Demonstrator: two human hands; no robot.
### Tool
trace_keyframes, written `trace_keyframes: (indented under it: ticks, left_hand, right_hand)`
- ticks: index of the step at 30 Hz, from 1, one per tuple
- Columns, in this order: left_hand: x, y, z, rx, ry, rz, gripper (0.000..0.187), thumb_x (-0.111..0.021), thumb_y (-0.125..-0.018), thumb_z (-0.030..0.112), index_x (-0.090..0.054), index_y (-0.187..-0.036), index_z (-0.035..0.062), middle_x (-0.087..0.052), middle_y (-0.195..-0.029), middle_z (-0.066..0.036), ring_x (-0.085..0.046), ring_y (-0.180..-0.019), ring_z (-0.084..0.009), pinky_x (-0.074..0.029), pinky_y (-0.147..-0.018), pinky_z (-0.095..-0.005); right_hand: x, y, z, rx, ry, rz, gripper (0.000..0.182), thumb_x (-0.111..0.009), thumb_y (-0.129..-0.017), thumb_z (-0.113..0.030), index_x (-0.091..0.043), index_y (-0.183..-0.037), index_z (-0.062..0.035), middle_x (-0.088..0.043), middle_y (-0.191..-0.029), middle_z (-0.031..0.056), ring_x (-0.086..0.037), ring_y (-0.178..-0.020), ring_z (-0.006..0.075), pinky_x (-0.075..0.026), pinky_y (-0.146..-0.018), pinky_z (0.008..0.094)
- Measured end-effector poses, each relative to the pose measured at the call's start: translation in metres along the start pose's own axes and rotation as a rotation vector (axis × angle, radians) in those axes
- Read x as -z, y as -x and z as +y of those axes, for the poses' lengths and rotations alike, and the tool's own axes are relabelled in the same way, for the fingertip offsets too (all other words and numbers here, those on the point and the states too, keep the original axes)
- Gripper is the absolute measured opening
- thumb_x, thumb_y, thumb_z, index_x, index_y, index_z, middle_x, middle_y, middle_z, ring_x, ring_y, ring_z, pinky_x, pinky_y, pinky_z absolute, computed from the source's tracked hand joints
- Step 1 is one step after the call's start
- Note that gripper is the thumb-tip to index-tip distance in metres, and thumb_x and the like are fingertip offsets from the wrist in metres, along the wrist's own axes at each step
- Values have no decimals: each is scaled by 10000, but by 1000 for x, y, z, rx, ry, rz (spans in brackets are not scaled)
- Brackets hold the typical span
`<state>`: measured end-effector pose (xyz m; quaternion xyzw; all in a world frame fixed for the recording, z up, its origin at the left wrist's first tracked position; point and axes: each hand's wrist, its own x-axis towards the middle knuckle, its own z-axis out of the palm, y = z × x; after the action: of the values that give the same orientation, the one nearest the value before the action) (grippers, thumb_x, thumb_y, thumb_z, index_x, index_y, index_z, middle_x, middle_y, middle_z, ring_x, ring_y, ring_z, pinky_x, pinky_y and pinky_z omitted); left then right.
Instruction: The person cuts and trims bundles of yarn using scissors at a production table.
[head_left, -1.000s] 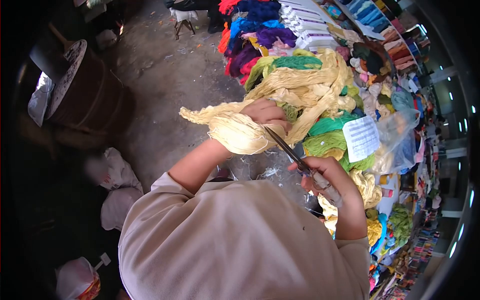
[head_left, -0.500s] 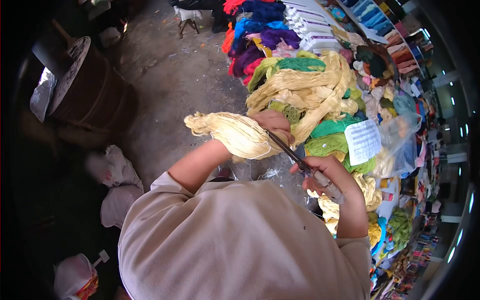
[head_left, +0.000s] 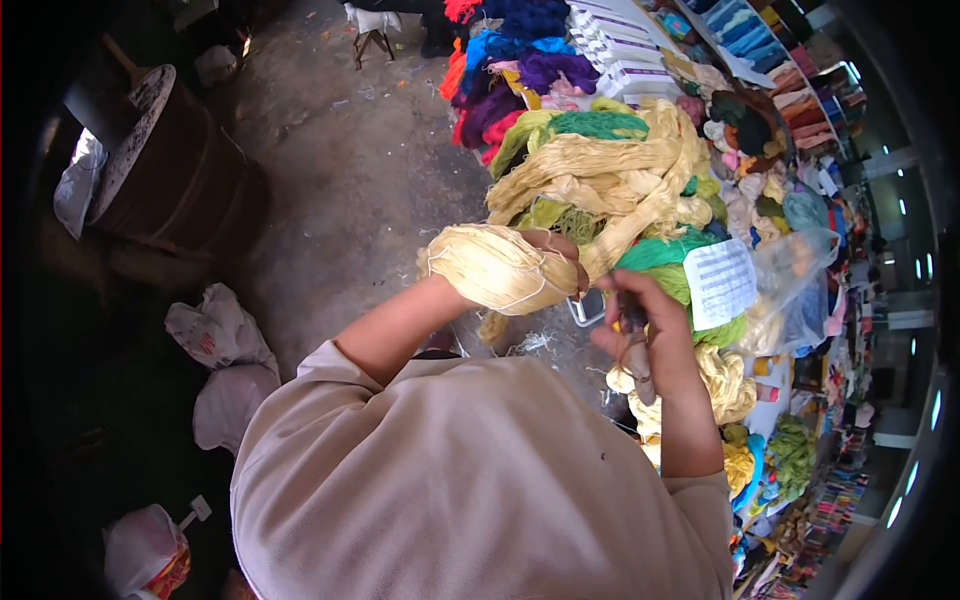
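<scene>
A cream skein of yarn [head_left: 498, 268], tied round with thin white thread, bulges in front of my left hand [head_left: 560, 246]. That hand is closed on the skein, and most of its fingers are hidden behind the yarn. Just to the right, my right hand [head_left: 648, 318] grips a pair of scissors [head_left: 637, 362] with wrapped, worn handles. The blades are hard to make out from this angle. Both hands are close together, with the fingertips of the right hand near the skein's right end.
Loose cream hanks [head_left: 600, 170] lie heaped with green yarn [head_left: 665, 250] beyond my hands. A printed sheet [head_left: 720, 283] and a clear plastic bag [head_left: 795, 275] rest on the pile's right. A rusty drum [head_left: 185, 180] stands at left, above white sacks [head_left: 225, 330]. Thread scraps [head_left: 530, 343] litter the floor.
My left hand has turned the skein, so its tufted left end has swung out of sight. The scissors, earlier pointing at the skein, have drawn back and tilted in my right hand.
</scene>
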<state>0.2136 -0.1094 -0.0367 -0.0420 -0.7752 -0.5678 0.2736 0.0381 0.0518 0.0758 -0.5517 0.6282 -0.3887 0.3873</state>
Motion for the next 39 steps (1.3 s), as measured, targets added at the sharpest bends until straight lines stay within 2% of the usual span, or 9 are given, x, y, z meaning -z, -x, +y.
trace_keyframes:
  ticks: [3,7,10,14,23,25,29,37,39]
  left_hand:
    - [-12,3,-6,264,-235,21,312,-561,-969,277,-648,-1230,131,-671,-1120,-79,-627,-1047,-219,-488,-924,-336]
    - [-15,-6,2,331,-351,-183,241,-631,-897,345,-657,-1016,137,-661,-984,-111,-626,-897,-289,-500,-768,-390]
    - [-29,-10,-5,-136,-419,-78,283,-699,-867,375,-566,-870,124,-608,-849,-72,-585,-813,-309,-483,-734,-420]
    - [-31,1,-10,145,-138,-217,293,-742,-857,397,-662,-889,116,-640,-797,-47,-616,-764,-253,-497,-710,-392]
    - [-16,10,14,536,415,-300,306,-841,-778,330,-695,-924,104,-677,-821,-4,-642,-782,-155,-519,-740,-315]
    - [-23,10,2,229,161,-273,300,-848,-772,304,-700,-918,89,-682,-826,-13,-645,-787,-165,-521,-753,-321]
    - [-30,14,-4,496,401,-422,327,-816,-825,285,-675,-1024,67,-680,-870,-11,-634,-804,-128,-524,-724,-306]
    - [-22,39,-8,934,952,-375,480,-832,-762,214,-645,-1132,-28,-674,-932,-76,-614,-768,-118,-481,-604,-255]
    - [-16,49,-13,736,1327,-270,644,-820,-717,202,-541,-1214,-97,-677,-899,-198,-584,-593,-130,-441,-500,-252]
  right_hand:
    - [2,-19,-1,555,362,55,617,-738,-637,117,-629,-1197,-116,-665,-935,40,-606,-794,184,-495,-715,310]
    - [-7,-49,-3,743,632,-139,578,-645,-615,50,-645,-1166,-125,-580,-777,27,-559,-718,258,-443,-659,359]
    - [-11,-55,8,614,516,-44,380,-763,-736,-47,-667,-1103,-78,-700,-934,109,-686,-811,306,-541,-715,353]
    - [-17,-62,24,167,215,-22,414,-770,-823,-34,-587,-1195,-34,-703,-928,51,-652,-788,97,-516,-699,249]
    - [-16,-74,39,-116,-370,-167,523,-757,-804,25,-532,-1270,-43,-666,-963,59,-607,-834,98,-512,-756,250]
    - [-15,-71,42,174,45,-241,455,-756,-815,-36,-578,-1232,-66,-687,-1052,69,-646,-900,145,-532,-821,298]
    - [-24,-69,47,362,345,-111,360,-736,-834,-73,-620,-1174,-62,-697,-1024,112,-689,-914,211,-538,-816,320]
    - [-6,-83,112,146,376,281,441,-710,-776,-23,-609,-1195,-119,-671,-871,111,-653,-740,244,-528,-689,340]
    - [0,-76,134,56,388,370,355,-636,-832,-34,-617,-1172,-132,-673,-844,114,-672,-727,257,-534,-658,357]
